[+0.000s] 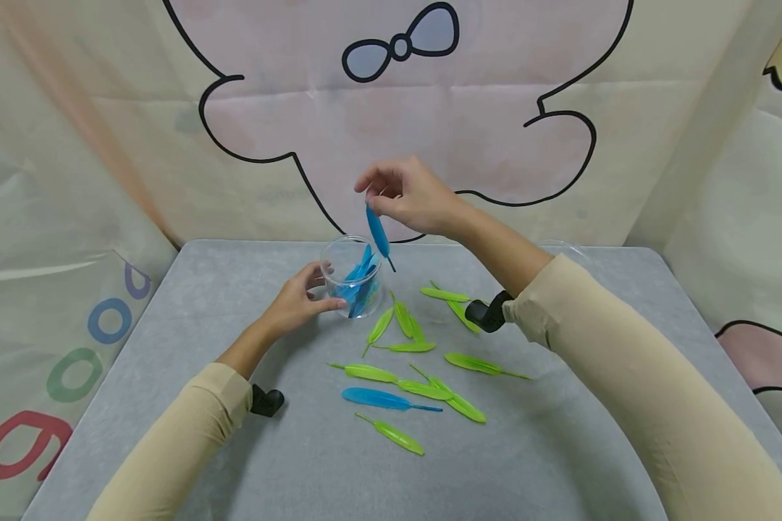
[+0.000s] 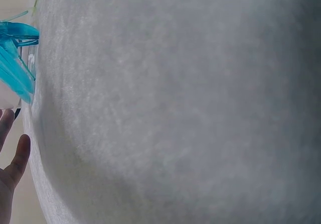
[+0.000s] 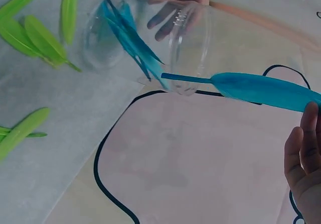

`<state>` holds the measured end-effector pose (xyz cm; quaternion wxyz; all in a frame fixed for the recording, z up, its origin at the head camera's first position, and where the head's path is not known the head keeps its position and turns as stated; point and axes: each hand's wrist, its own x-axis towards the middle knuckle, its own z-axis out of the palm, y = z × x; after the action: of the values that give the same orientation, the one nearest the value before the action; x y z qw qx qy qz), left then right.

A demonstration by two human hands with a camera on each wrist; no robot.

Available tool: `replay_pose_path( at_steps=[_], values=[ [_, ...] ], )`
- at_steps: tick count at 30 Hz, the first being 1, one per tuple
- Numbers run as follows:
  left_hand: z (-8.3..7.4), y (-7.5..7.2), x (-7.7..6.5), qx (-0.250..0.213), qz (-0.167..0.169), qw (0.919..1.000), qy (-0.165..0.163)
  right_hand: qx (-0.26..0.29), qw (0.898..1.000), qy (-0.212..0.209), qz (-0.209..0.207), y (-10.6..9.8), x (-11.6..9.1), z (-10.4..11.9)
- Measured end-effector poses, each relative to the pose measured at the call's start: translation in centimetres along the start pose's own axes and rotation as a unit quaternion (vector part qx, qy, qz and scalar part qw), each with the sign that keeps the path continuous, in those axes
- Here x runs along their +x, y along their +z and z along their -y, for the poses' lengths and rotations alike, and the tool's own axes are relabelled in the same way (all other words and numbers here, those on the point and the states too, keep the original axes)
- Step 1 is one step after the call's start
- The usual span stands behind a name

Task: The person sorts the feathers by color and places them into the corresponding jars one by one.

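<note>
My right hand (image 1: 417,195) is raised above the back of the table and pinches a blue feather (image 1: 378,231) by its broad tip. The quill points down beside the rim of a clear jar (image 1: 329,255). In the right wrist view, the same feather (image 3: 261,89) stretches from the fingers toward the jar's mouth. Several blue feathers (image 1: 360,278) stand inside the jar. My left hand (image 1: 296,300) holds the jar from its left side, thumb in front and fingers behind. In the left wrist view, only part of that hand (image 2: 12,169) shows at the edge.
Several lime-green feathers (image 1: 368,373) lie scattered over the grey table (image 1: 300,463), mostly in front of and right of the jar. One blue feather (image 1: 378,398) lies among them. A clear round rim (image 1: 563,246) shows partly behind my right forearm. A printed cloth (image 1: 391,130) hangs behind the table.
</note>
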<state>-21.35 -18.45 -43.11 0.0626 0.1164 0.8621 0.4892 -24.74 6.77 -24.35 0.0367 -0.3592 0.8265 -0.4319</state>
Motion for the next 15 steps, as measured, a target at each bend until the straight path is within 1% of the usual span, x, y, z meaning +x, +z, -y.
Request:
replay_pose_path(
  at_steps=[4,11,15],
  values=[
    [0.1,0.0,0.1,-0.002,0.0,1.0,-0.007,0.006,1.0,0.0,-0.003,-0.3,0.5,0.7],
    [0.3,0.0,0.0,0.003,-0.003,0.9999,0.009,0.009,1.0,0.003,-0.019,-0.5,1.4,1.2],
    [0.4,0.0,0.1,0.005,-0.002,0.9999,0.01,0.014,1.0,0.005,-0.024,-0.1,1.6,1.3]
  ],
)
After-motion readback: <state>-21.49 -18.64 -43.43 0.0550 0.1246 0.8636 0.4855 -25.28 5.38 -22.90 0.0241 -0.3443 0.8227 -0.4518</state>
